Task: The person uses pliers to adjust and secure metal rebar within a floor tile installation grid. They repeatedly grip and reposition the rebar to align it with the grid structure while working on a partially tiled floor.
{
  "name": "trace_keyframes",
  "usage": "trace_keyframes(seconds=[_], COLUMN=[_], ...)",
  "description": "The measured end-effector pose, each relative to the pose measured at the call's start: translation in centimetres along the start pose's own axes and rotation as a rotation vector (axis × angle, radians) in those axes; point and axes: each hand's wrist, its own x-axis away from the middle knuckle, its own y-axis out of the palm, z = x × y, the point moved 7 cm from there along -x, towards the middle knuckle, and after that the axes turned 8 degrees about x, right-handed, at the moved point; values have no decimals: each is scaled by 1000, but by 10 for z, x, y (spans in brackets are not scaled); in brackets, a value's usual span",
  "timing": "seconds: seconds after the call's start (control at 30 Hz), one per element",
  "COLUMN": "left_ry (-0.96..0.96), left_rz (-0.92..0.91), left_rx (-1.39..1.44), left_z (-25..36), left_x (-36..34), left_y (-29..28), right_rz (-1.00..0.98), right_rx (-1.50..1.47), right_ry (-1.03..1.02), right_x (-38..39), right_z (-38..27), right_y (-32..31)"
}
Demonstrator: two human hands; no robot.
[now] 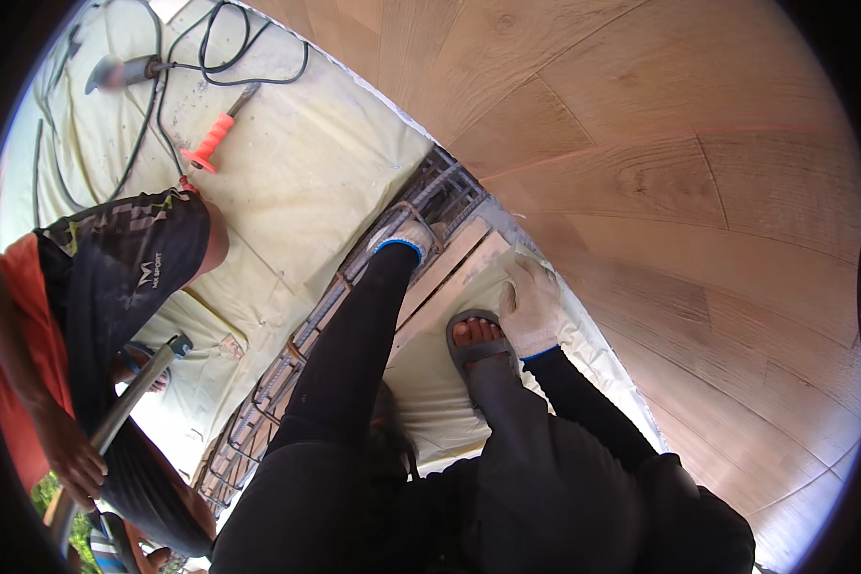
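My left hand, in a whitish knit glove with a blue cuff edge, reaches down into the steel rebar cage. Bars pass around it, and its fingers are mostly hidden. My right hand, gloved the same way, lies on the cream sheet along the wood-look surface, thumb apart from the fingers and nothing visibly held. Beside it is my foot in a grey sandal. Pale wooden strips lie between my two hands, next to the cage.
On the left, a co-worker in dark shorts holds a long metal bar. An orange-handled chisel and a corded power tool lie on cream sheeting. Wood-look planks fill the right side.
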Motion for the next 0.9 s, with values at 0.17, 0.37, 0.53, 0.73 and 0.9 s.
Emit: trace_keyframes(seconds=[0.17, 0.37, 0.53, 0.73, 0.9], left_ry=[-135, -300, -98, -133, -217], left_rz=[77, 400, 459, 479, 334], left_rx=[-15, 24, -55, -71, 7], left_z=[13, -20, 18, 13, 14], left_x=[35, 69, 64, 93, 90], left_y=[-26, -48, -58, -70, -66], right_rz=[-64, -759, -860, -657, -725], right_rx=[-117, 402, 430, 374, 440], right_ry=[-395, -418, -520, -524, -549], right_x=[-95, -163, -189, -183, -179], right_z=[-66, -95, -51, -97, -91], right_y=[22, 127, 207, 182, 186])
